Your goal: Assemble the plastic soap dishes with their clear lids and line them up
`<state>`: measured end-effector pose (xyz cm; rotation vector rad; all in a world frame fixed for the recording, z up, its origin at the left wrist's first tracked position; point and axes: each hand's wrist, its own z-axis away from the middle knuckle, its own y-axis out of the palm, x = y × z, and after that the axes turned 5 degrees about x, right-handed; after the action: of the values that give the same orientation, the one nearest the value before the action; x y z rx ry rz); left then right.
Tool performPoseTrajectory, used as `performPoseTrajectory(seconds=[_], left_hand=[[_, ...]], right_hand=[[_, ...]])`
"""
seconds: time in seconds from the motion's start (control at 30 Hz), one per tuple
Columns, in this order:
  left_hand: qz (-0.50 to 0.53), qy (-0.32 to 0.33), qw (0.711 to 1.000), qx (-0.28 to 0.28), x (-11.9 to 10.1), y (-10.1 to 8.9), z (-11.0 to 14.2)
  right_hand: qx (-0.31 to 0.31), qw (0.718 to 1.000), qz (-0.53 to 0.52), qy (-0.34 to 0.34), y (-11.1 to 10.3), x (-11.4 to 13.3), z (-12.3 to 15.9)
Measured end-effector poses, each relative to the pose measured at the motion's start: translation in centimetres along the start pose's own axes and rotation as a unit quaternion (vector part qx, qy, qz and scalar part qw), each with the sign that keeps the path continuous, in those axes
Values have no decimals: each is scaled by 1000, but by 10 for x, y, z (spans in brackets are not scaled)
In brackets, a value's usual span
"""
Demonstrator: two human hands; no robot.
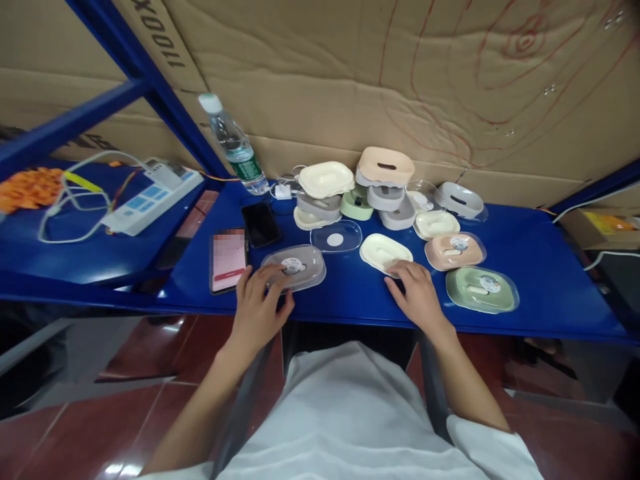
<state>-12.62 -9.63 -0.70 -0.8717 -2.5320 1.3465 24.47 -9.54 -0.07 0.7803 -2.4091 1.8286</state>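
My left hand (262,300) rests with its fingers spread on the near left part of a grey oval plastic box (306,265) with a clear lid and a round white label. Beside it lies a phone (229,257) with a lit pink screen. Toward the right, my right hand (416,293) touches the near edge of a cream oval tray (383,250), thumb apart from the fingers. Between and behind the two hands a clear lid (345,239) with a white round sticker lies flat. A peach box (457,253) and a green box (487,293), both under clear lids, sit right of my right hand.
Behind stand stacks of cream, grey and green oval parts, with a peach cover (385,160) on top. A dark phone (261,223) and a water bottle (243,157) are at left. A power strip (153,200) lies on the side table. Cardboard (310,60) walls the blue table's back.
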Motion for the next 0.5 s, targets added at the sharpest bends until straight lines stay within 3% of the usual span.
performPoseTrajectory(seconds=[0.07, 0.13, 0.3, 0.4, 0.5], left_hand=[[14, -6, 1000, -20, -18, 4, -1], [52, 28, 998, -9, -42, 11, -5], [83, 130, 979, 136, -96, 40, -42], [78, 141, 970, 185, -106, 59, -69], [88, 136, 965, 208, -108, 72, -82]], right_hand=[[-13, 1000, 6, 5, -9, -4, -14], [-35, 999, 32, 20, -16, -11, -39], [-16, 989, 127, 68, -15, -25, -107], [25, 987, 137, 83, -11, -26, -125], [24, 989, 121, 80, -14, -27, -125]])
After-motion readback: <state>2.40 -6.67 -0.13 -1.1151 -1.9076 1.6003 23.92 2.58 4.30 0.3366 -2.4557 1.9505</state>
